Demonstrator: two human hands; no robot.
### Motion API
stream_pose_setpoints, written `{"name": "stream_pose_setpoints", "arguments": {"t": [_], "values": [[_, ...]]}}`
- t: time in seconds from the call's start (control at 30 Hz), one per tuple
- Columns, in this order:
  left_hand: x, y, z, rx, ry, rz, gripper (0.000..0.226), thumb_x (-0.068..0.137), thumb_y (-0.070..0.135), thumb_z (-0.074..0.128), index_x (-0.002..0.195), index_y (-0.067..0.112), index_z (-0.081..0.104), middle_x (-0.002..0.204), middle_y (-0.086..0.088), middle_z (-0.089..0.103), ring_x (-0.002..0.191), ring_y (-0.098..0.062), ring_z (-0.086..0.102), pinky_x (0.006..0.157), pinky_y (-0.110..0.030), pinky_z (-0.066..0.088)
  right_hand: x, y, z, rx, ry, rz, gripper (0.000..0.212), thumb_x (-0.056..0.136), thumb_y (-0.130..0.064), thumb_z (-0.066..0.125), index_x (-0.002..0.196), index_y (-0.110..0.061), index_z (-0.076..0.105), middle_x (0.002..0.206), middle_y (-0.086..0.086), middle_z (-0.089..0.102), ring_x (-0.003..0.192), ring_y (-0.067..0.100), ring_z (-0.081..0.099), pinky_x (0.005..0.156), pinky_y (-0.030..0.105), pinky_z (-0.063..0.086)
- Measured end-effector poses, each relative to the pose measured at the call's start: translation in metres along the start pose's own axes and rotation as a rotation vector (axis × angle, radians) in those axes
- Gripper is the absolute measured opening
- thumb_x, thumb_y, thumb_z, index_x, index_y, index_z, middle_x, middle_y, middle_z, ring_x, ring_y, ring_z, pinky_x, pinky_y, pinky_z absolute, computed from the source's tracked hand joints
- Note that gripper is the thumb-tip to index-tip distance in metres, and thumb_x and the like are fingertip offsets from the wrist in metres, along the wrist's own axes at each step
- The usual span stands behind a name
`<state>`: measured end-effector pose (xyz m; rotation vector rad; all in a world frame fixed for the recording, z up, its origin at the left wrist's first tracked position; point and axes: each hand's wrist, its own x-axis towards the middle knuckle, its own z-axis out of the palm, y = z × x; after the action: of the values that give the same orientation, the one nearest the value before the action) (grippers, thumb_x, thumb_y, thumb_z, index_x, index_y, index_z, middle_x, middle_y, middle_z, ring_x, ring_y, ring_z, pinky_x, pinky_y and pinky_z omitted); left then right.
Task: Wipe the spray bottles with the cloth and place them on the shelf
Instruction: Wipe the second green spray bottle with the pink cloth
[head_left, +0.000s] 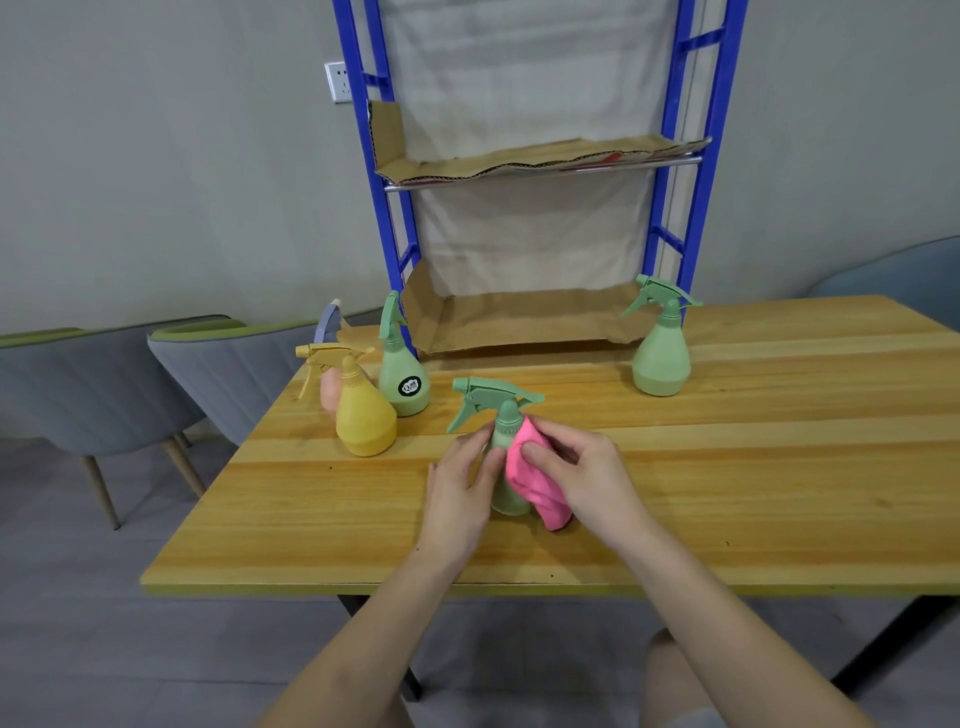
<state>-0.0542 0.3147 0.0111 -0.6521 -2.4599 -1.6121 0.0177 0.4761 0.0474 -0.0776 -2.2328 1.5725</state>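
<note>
While left hand (460, 488) grips the green bottle (505, 423) (upright), right hand (584, 480) presses cloth (537, 493).

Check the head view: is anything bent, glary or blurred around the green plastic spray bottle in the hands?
Head view: wide-angle bend leans the uprights of the blue metal shelf frame inward; light is soft and even, shadows faint, no glare; the green plastic spray bottle, left hand, pink cloth and right hand look slightly soft but readable.

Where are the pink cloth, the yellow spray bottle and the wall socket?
pink cloth (535, 491): head view, its middle fold.
yellow spray bottle (365, 423): head view, its round body.
wall socket (338, 82): head view, its white faceplate.
</note>
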Motion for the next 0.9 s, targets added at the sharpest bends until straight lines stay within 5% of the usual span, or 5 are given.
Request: {"name": "stream_pose_setpoints", "arguments": {"t": [0.17, 0.33, 0.47, 0.73, 0.9], "values": [[-0.002, 0.008, 0.0, -0.008, -0.001, -0.035, 0.047, 0.096, 0.059, 0.051, 0.142, 0.055, 0.046, 0.121, 0.027, 0.047, 0.126, -0.01, 0.051, 0.115, -0.054, 0.041, -0.013, 0.018, -0.01, -0.033, -0.022, 0.067, 0.04, 0.099, -0.017, 0.072, 0.136, -0.032, 0.069, 0.118, -0.024, 0.076, 0.111, -0.003, 0.07, 0.099, 0.03, 0.059], [0.001, 0.007, -0.003, 0.036, 0.012, -0.014, 0.041, 0.105, 0.036, 0.058, 0.147, 0.037, 0.056, 0.121, 0.018, 0.057, 0.12, -0.009, 0.056, 0.109, -0.053, 0.047, -0.009, 0.022, -0.01, -0.086, -0.007, 0.093, 0.042, 0.095, -0.023, 0.077, 0.136, -0.028, 0.07, 0.132, -0.015, 0.072, 0.12, -0.002, 0.066, 0.105, 0.035, 0.057], [0.001, 0.007, -0.008, 0.029, 0.029, -0.004, 0.03, 0.102, 0.03, 0.063, 0.124, 0.048, 0.052, 0.117, 0.021, 0.068, 0.114, 0.0, 0.063, 0.103, -0.05, 0.052, -0.001, 0.008, 0.001, -0.054, 0.024, 0.016, 0.047, 0.095, -0.02, 0.077, 0.139, -0.032, 0.067, 0.138, -0.018, 0.067, 0.127, -0.003, 0.061, 0.108, 0.024, 0.052], [0.004, 0.005, -0.012, 0.04, 0.015, -0.009, 0.016, 0.106, 0.031, 0.057, 0.12, 0.036, 0.061, 0.118, 0.022, 0.071, 0.115, -0.006, 0.066, 0.103, -0.051, 0.052, -0.012, 0.026, 0.001, -0.083, 0.041, 0.075, 0.049, 0.094, -0.018, 0.079, 0.14, -0.027, 0.067, 0.134, -0.013, 0.071, 0.121, 0.0, 0.066, 0.108, 0.036, 0.055], [0.008, 0.016, -0.017, 0.012, -0.014, -0.043, 0.024, 0.103, 0.043, 0.058, 0.121, 0.029, 0.066, 0.125, 0.013, 0.068, 0.115, -0.002, 0.064, 0.101, -0.044, 0.055, -0.012, 0.024, -0.001, -0.122, 0.042, 0.095, 0.048, 0.093, -0.018, 0.08, 0.139, -0.025, 0.067, 0.137, -0.011, 0.069, 0.124, 0.001, 0.063, 0.111, 0.032, 0.052]]}}
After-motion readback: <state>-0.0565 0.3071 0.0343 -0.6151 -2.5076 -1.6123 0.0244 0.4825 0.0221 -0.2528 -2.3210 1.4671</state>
